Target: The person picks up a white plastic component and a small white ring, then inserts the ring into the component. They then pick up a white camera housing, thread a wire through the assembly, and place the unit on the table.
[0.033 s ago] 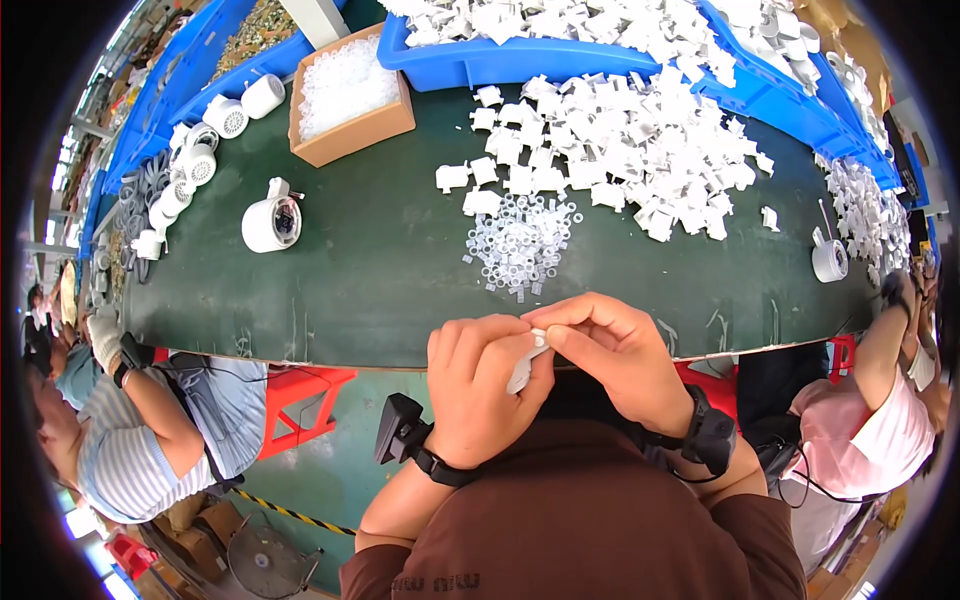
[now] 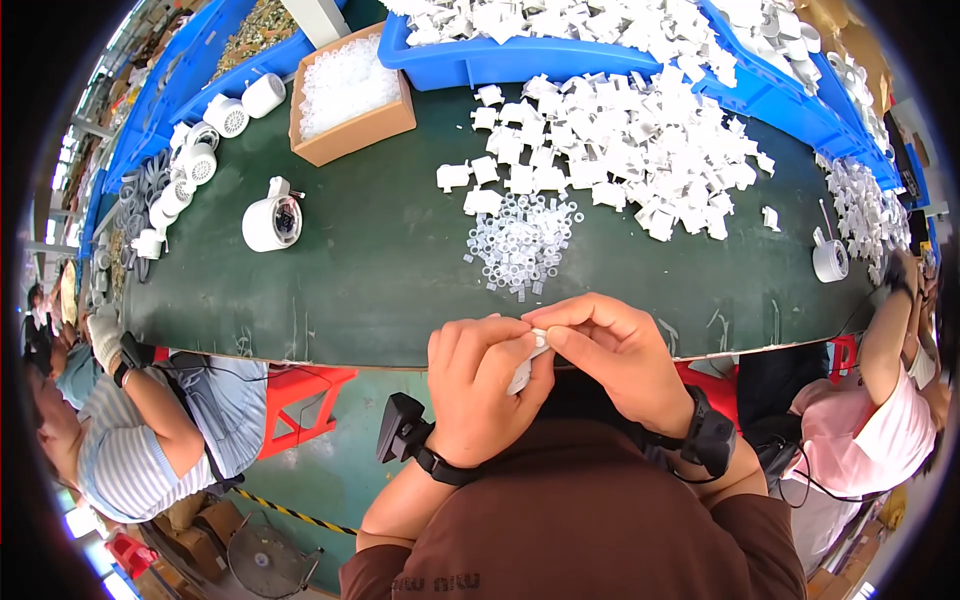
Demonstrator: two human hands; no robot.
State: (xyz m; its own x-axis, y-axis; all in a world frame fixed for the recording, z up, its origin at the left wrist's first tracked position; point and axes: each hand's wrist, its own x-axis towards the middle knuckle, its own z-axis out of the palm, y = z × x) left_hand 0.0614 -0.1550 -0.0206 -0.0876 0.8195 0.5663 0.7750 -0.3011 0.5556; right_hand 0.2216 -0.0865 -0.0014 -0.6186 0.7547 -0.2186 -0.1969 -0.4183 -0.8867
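My left hand (image 2: 485, 385) and my right hand (image 2: 612, 352) meet at the near edge of the dark green table (image 2: 350, 290). Together they pinch one small white plastic part (image 2: 528, 362), the fingertips of both hands closed on it; most of the part is hidden by the fingers. Just beyond the hands lies a heap of small clear plastic rings (image 2: 520, 245). Farther back spreads a large pile of white plastic parts (image 2: 620, 140). Both wrists wear black bands.
A cardboard box of clear rings (image 2: 345, 90) stands at the back left, a blue bin of white parts (image 2: 540, 45) behind the pile. A round white housing (image 2: 270, 222) sits left. One person (image 2: 150, 430) works at the left, another (image 2: 890, 400) at the right. A red stool (image 2: 295, 400) stands below.
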